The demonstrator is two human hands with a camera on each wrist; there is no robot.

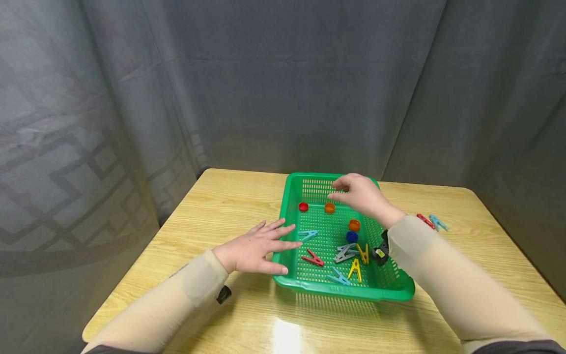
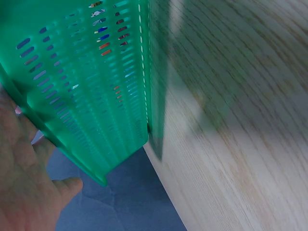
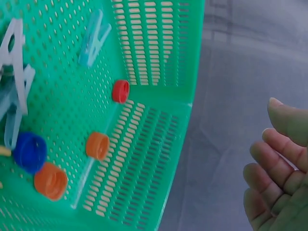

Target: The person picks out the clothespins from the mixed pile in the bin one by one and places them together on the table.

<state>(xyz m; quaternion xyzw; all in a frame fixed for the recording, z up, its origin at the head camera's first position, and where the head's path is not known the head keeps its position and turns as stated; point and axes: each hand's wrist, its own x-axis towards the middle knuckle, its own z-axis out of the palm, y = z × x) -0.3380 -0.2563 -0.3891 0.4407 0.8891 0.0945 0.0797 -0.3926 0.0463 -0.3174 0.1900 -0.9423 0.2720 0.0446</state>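
A green plastic basket (image 1: 336, 285) stands on the table, holding clothespins and bottle caps. My left hand (image 1: 261, 248) has its fingers spread across the basket's left rim and holds nothing. Above the far right part of the basket hovers my right hand (image 1: 363, 197), its fingers loosely bent with nothing between them, as the right wrist view shows. Inside lie a red cap (image 3: 121, 91), two orange caps (image 3: 97, 146) and a blue cap (image 3: 30, 152). Nearer the front are a red clothespin (image 1: 313, 257), a yellow clothespin (image 1: 355, 270) and several others in yellow, light blue and grey.
On the wooden table (image 1: 239, 196), right of the basket, lie a red clothespin (image 1: 426, 221) and a light blue clothespin (image 1: 438, 223). Grey curtains (image 1: 300, 88) hang behind the table and along both sides.
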